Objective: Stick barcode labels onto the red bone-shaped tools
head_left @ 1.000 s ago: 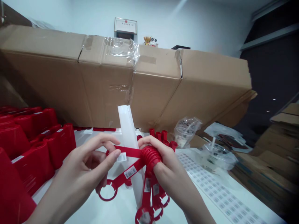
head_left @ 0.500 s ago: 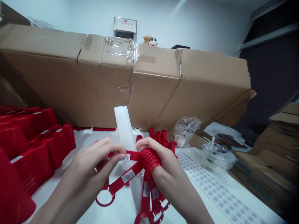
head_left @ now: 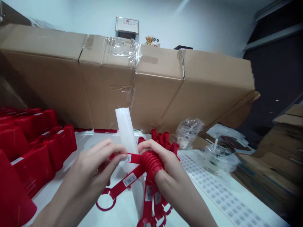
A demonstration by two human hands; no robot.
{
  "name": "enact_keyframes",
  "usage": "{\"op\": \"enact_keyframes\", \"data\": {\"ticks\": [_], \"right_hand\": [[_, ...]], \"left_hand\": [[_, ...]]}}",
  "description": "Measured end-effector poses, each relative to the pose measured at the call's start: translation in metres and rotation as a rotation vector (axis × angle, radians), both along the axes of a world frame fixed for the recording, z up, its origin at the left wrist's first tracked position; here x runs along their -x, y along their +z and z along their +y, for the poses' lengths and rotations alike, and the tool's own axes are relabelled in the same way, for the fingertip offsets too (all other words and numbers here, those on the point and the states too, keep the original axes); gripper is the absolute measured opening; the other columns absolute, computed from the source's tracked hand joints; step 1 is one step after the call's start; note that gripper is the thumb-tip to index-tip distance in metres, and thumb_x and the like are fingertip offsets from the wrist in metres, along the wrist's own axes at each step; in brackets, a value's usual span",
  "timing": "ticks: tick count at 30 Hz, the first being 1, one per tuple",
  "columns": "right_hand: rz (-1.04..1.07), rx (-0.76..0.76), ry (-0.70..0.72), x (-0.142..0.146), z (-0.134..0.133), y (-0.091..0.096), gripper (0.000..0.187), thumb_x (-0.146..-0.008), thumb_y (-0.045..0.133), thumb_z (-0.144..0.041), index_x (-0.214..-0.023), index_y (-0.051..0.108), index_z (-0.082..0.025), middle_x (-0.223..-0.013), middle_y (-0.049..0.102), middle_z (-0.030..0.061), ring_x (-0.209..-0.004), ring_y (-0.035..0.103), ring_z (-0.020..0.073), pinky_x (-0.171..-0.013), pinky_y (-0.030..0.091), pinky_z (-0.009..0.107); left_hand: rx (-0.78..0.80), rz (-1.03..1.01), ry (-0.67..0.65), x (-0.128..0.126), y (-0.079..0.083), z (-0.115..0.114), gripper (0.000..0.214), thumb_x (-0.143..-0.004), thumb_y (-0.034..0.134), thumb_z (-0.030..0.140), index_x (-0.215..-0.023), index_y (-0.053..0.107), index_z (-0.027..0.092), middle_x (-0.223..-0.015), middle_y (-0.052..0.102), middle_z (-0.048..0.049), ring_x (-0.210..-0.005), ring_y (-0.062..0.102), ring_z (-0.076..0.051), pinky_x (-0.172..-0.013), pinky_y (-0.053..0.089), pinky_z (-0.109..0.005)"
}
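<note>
Left hand, thumb and forefinger previously parted, is pinching a flat red plastic strap at its white barcode label; right hand is clamping the red strap bundle above the white worktop. Neighbouring straps are already bearing labels; a white gridded sheet is apparently holding many more.

Stacks left on bench; label sheet right. Between them: left grip, right grip, strap bundle in right grip, one strap reaching left grip. Strip behind straps. Rolls behind right grip; bagged cup right of rolls; second cup nearer, further right, beside label sheet. Carton spans back, behind all these. Boxes right of bench. Frame on wall, beyond carton.
</note>
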State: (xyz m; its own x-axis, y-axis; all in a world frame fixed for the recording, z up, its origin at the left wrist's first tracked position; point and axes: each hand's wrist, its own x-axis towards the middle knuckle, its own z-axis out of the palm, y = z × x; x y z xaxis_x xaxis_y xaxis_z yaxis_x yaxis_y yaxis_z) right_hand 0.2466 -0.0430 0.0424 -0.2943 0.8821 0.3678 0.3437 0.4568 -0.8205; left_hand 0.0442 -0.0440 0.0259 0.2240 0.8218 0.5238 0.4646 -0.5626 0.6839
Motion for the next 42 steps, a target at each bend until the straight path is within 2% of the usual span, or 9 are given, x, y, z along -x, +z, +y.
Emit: {"op": "enact_keyframes", "data": {"ticks": [13, 20, 25, 30, 34, 36, 38, 40, 42], "right_hand": [[0.009, -0.002, 0.011, 0.0, 0.0, -0.001, 0.037, -0.086, 0.038, 0.004, -0.093, 0.059, -0.026, -0.085, 0.063, -0.0062, -0.076, 0.056, 0.013, -0.069, 0.045, 0.025], [-0.003, -0.029, 0.003, -0.001, -0.001, -0.002, 0.033, -0.091, 0.04, 0.001, -0.093, 0.059, -0.026, -0.085, 0.064, -0.0067, -0.075, 0.056, 0.0125, -0.068, 0.045, 0.024], [-0.013, -0.006, 0.003, 0.0, -0.001, -0.002, 0.033, -0.091, 0.04, 0.002, -0.093, 0.059, -0.026, -0.085, 0.063, -0.0068, -0.075, 0.056, 0.0128, -0.069, 0.046, 0.024], [-0.016, -0.014, 0.001, 0.0, -0.003, -0.001, 0.029, -0.098, 0.04, -0.005, -0.094, 0.058, -0.027, -0.084, 0.062, -0.0068, -0.075, 0.056, 0.0128, -0.068, 0.046, 0.024], [0.018, -0.032, 0.007, 0.002, -0.002, -0.002, 0.032, -0.096, 0.042, -0.002, -0.096, 0.06, -0.028, -0.087, 0.063, -0.008, -0.078, 0.056, 0.0116, -0.069, 0.045, 0.023], [0.038, -0.045, -0.012, 0.003, 0.0, -0.003, 0.032, -0.095, 0.042, -0.002, -0.094, 0.061, -0.027, -0.086, 0.063, -0.0078, -0.077, 0.056, 0.0114, -0.068, 0.043, 0.023], [0.05, -0.061, -0.037, 0.003, 0.003, -0.003, 0.03, -0.095, 0.043, -0.003, -0.093, 0.062, -0.026, -0.084, 0.063, -0.0069, -0.075, 0.055, 0.012, -0.066, 0.042, 0.024], [0.051, -0.065, -0.06, 0.003, 0.006, -0.004, 0.028, -0.095, 0.044, -0.005, -0.094, 0.062, -0.026, -0.083, 0.063, -0.0056, -0.073, 0.054, 0.013, -0.065, 0.042, 0.025], [0.049, -0.057, -0.066, 0.004, 0.008, -0.005, 0.027, -0.095, 0.044, -0.005, -0.096, 0.062, -0.025, -0.082, 0.063, -0.0047, -0.073, 0.054, 0.0139, -0.063, 0.041, 0.026]], "left_hand": [[0.004, -0.033, -0.003, 0.001, -0.002, -0.001, 0.021, -0.104, 0.053, 0.037, -0.095, 0.071, 0.032, -0.071, 0.05, 0.0071, -0.051, 0.051, -0.007, -0.051, 0.04, -0.021], [-0.015, -0.028, -0.001, -0.001, -0.001, 0.002, 0.021, -0.104, 0.054, 0.036, -0.093, 0.071, 0.032, -0.071, 0.05, 0.007, -0.051, 0.051, -0.007, -0.05, 0.04, -0.02], [0.029, -0.021, 0.009, 0.0, -0.001, 0.001, 0.02, -0.103, 0.053, 0.038, -0.094, 0.07, 0.032, -0.077, 0.052, 0.0065, -0.051, 0.052, -0.007, -0.049, 0.041, -0.021], [-0.01, 0.017, 0.048, -0.001, -0.003, 0.002, 0.021, -0.103, 0.052, 0.038, -0.093, 0.069, 0.033, -0.076, 0.053, 0.0064, -0.052, 0.053, -0.009, -0.05, 0.041, -0.022], [0.011, -0.029, 0.142, -0.001, -0.008, 0.009, 0.013, -0.098, 0.057, 0.043, -0.108, 0.062, 0.034, -0.077, 0.058, 0.0078, -0.049, 0.052, -0.01, -0.048, 0.042, -0.023], [0.031, -0.037, 0.223, 0.0, -0.01, 0.014, 0.028, -0.095, 0.061, 0.051, -0.116, 0.054, 0.034, -0.071, 0.055, 0.0091, -0.047, 0.052, -0.013, -0.047, 0.041, -0.025], [0.031, 0.016, 0.335, 0.0, -0.011, 0.019, 0.043, -0.09, 0.064, 0.062, -0.117, 0.05, 0.032, -0.069, 0.051, 0.0091, -0.05, 0.054, -0.016, -0.049, 0.042, -0.027], [0.006, 0.091, 0.459, 0.0, -0.013, 0.022, 0.055, -0.086, 0.062, 0.07, -0.119, 0.046, 0.029, -0.084, 0.057, 0.0039, -0.06, 0.061, -0.02, -0.055, 0.047, -0.032], [-0.021, 0.14, 0.533, -0.003, -0.014, 0.023, 0.062, -0.088, 0.054, 0.074, -0.124, 0.042, 0.025, -0.114, 0.057, -0.007, -0.076, 0.067, -0.026, -0.065, 0.052, -0.04]]}}
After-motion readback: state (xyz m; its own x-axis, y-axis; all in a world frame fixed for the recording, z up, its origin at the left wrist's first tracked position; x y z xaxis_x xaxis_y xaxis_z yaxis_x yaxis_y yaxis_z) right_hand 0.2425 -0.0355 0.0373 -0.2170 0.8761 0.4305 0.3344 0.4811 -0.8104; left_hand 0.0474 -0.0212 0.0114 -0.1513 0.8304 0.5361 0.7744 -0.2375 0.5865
